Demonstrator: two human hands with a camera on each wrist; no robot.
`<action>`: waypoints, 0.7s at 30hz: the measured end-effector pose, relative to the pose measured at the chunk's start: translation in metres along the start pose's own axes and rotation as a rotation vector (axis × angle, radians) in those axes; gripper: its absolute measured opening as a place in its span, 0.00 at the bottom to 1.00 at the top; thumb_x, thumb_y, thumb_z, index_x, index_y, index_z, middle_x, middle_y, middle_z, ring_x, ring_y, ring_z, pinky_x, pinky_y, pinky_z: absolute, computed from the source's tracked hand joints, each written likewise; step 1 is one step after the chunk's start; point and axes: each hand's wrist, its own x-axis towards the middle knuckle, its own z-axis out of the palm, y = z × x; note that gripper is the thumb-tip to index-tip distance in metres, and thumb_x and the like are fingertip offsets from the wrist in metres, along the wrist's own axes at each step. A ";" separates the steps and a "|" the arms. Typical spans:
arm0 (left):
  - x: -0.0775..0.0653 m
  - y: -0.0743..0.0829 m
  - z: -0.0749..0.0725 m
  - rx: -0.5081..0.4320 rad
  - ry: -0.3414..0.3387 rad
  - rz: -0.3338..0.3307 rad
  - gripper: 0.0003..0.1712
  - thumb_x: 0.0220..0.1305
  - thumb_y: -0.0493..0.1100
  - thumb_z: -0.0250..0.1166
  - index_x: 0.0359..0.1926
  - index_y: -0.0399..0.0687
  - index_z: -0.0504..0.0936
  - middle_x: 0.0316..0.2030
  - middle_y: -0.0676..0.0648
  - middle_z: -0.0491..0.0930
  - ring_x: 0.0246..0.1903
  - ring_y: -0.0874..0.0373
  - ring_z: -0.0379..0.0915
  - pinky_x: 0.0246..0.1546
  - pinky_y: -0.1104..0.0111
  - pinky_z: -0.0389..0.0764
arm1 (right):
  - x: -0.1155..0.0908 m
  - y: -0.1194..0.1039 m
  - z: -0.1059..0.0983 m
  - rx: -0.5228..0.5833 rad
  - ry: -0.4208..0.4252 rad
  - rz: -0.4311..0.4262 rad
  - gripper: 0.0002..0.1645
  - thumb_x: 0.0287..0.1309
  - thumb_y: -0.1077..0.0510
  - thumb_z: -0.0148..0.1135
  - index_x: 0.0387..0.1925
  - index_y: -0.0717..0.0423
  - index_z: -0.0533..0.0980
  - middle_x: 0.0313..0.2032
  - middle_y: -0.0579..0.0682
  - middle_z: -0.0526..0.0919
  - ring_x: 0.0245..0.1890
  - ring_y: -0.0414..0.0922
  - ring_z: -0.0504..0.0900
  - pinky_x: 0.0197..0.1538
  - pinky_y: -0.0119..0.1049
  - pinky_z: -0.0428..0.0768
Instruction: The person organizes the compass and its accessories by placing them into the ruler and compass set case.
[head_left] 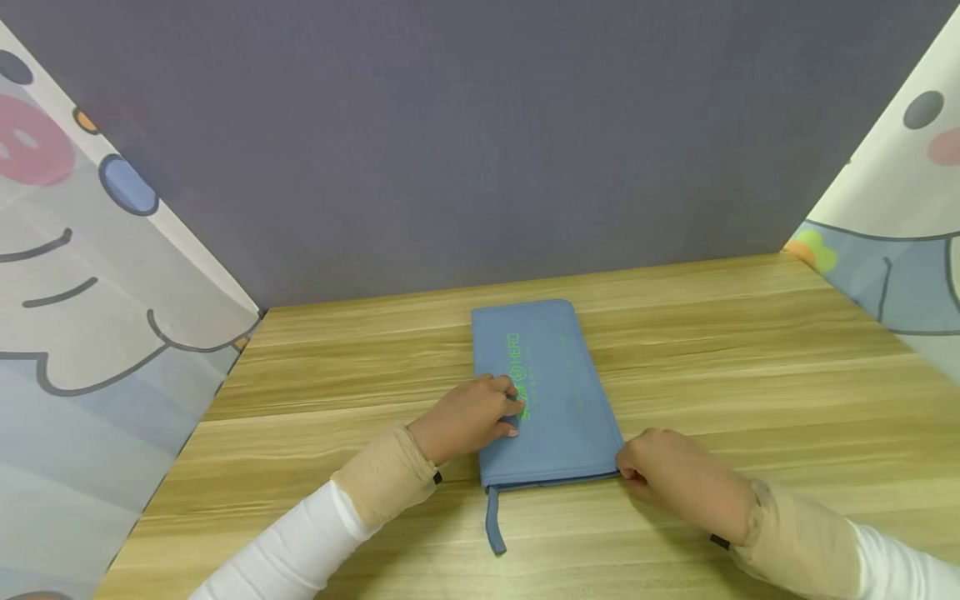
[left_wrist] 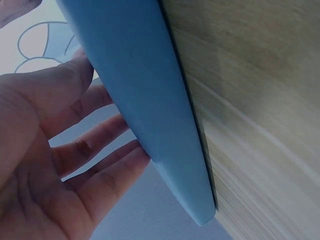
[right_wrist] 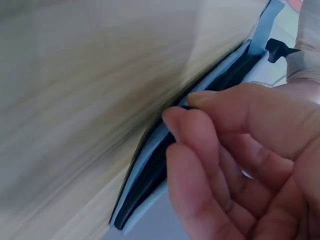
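A flat blue zip pouch (head_left: 558,417) with green lettering lies on the wooden table. My left hand (head_left: 472,417) rests on its left side, relaxed fingers over the lettering. In the left wrist view these fingers (left_wrist: 95,175) are spread and fairly straight against the pouch's side. At the near right corner is my right hand (head_left: 678,471). Its thumb and forefinger pinch a small dark zipper pull (right_wrist: 187,106), mostly hidden by the fingertips, beside the dark zipper edge (right_wrist: 145,182). A blue strap (head_left: 493,521) hangs from the near left corner.
The wood-grain table (head_left: 360,350) runs back to a grey upright panel (head_left: 480,150). Cartoon-printed sheets stand at the left (head_left: 97,275) and right (head_left: 907,217). Beige wraps cover both wrists, with white sleeves behind them.
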 end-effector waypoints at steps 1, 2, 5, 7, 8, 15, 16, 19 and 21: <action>0.000 0.000 0.000 0.000 0.002 0.002 0.21 0.56 0.51 0.63 0.47 0.45 0.79 0.44 0.47 0.75 0.43 0.54 0.72 0.46 0.69 0.70 | 0.000 -0.001 0.001 0.007 0.007 -0.013 0.30 0.37 0.74 0.60 0.11 0.46 0.50 0.16 0.36 0.44 0.16 0.32 0.45 0.18 0.24 0.51; 0.000 0.000 0.000 -0.001 0.003 0.003 0.21 0.56 0.51 0.63 0.47 0.45 0.79 0.44 0.47 0.75 0.43 0.55 0.72 0.46 0.69 0.70 | 0.001 -0.003 0.001 0.011 0.010 -0.022 0.30 0.37 0.74 0.59 0.11 0.46 0.50 0.16 0.36 0.44 0.16 0.32 0.44 0.18 0.24 0.50; 0.000 0.000 0.000 -0.005 0.006 0.005 0.21 0.56 0.51 0.63 0.47 0.46 0.80 0.44 0.47 0.76 0.43 0.55 0.72 0.45 0.70 0.70 | 0.003 -0.008 0.003 0.024 0.005 -0.041 0.30 0.36 0.75 0.58 0.12 0.46 0.49 0.17 0.36 0.43 0.17 0.32 0.43 0.19 0.25 0.49; 0.000 0.000 0.000 -0.005 0.005 0.003 0.21 0.56 0.51 0.63 0.47 0.46 0.79 0.44 0.47 0.76 0.42 0.55 0.72 0.45 0.70 0.70 | 0.007 -0.012 0.006 0.007 0.001 -0.063 0.30 0.36 0.74 0.59 0.10 0.46 0.51 0.15 0.36 0.45 0.17 0.32 0.45 0.18 0.24 0.51; 0.000 0.000 0.000 -0.004 0.005 0.001 0.21 0.56 0.51 0.63 0.47 0.46 0.80 0.44 0.47 0.76 0.42 0.55 0.72 0.45 0.70 0.70 | 0.010 -0.015 0.007 -0.003 -0.008 -0.068 0.29 0.35 0.74 0.59 0.10 0.46 0.52 0.14 0.35 0.47 0.16 0.32 0.47 0.18 0.24 0.52; 0.000 0.000 0.002 0.015 0.015 0.004 0.20 0.55 0.51 0.63 0.46 0.47 0.80 0.43 0.48 0.76 0.41 0.55 0.72 0.44 0.70 0.71 | 0.028 -0.037 0.014 -0.069 -0.070 -0.051 0.19 0.39 0.70 0.61 0.10 0.47 0.65 0.12 0.36 0.65 0.14 0.31 0.60 0.16 0.26 0.64; 0.000 0.000 0.002 0.015 0.016 0.004 0.20 0.55 0.51 0.63 0.46 0.47 0.80 0.43 0.48 0.76 0.41 0.55 0.72 0.44 0.70 0.71 | 0.030 -0.040 0.015 -0.083 -0.071 -0.048 0.18 0.39 0.69 0.62 0.10 0.48 0.67 0.12 0.38 0.67 0.14 0.32 0.62 0.16 0.27 0.65; 0.000 0.000 0.003 0.016 0.018 0.003 0.20 0.55 0.51 0.63 0.46 0.47 0.81 0.43 0.48 0.76 0.41 0.55 0.72 0.44 0.70 0.70 | 0.035 -0.048 0.018 -0.120 -0.080 -0.040 0.13 0.42 0.68 0.62 0.13 0.50 0.71 0.14 0.41 0.72 0.15 0.35 0.69 0.17 0.29 0.68; 0.001 0.000 0.003 0.016 0.019 0.001 0.20 0.55 0.51 0.64 0.46 0.47 0.80 0.43 0.48 0.76 0.41 0.55 0.72 0.44 0.70 0.70 | 0.039 -0.052 0.019 -0.147 -0.087 -0.050 0.12 0.43 0.67 0.63 0.14 0.51 0.72 0.14 0.43 0.73 0.15 0.36 0.71 0.18 0.30 0.69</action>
